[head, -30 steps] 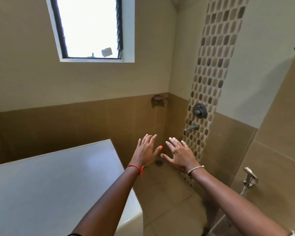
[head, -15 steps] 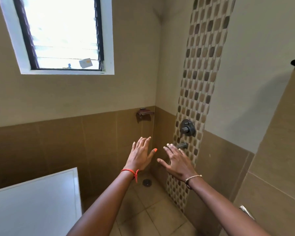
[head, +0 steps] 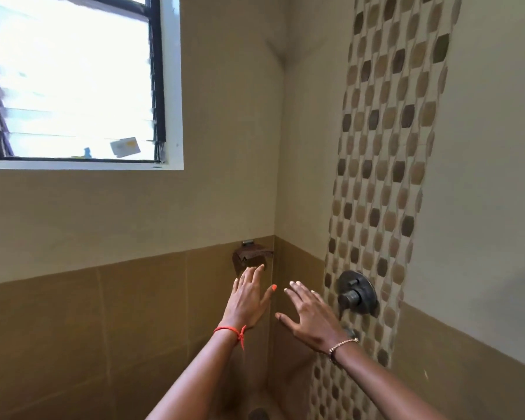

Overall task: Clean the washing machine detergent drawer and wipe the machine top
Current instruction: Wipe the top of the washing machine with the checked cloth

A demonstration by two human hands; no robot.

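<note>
— Compared with one second before, the view has tilted up. The white machine top, which was at the lower left of the frame, has gone out of the frame. The window [head: 73, 77] is now big at the upper left.
— And the hands?
— Both are raised in the lower middle of the frame, as before. The left hand [head: 246, 301] has straight fingers held together, thumb out, and holds nothing. The right hand [head: 311, 319] is just beside it, with fingers spread and straight, also with nothing in it. They do not touch each other.
— What is around them?
— Above the left fingertips, a brown bracket [head: 252, 256] is fixed on the wall. Right of the right hand, a dark round shower valve [head: 356, 294] sits on the mosaic strip [head: 385, 147]. A red string [head: 229, 330] is on the left wrist, a bead bracelet [head: 343, 344] on the right.
— Do the hands touch the wall?
— I cannot tell.
</note>
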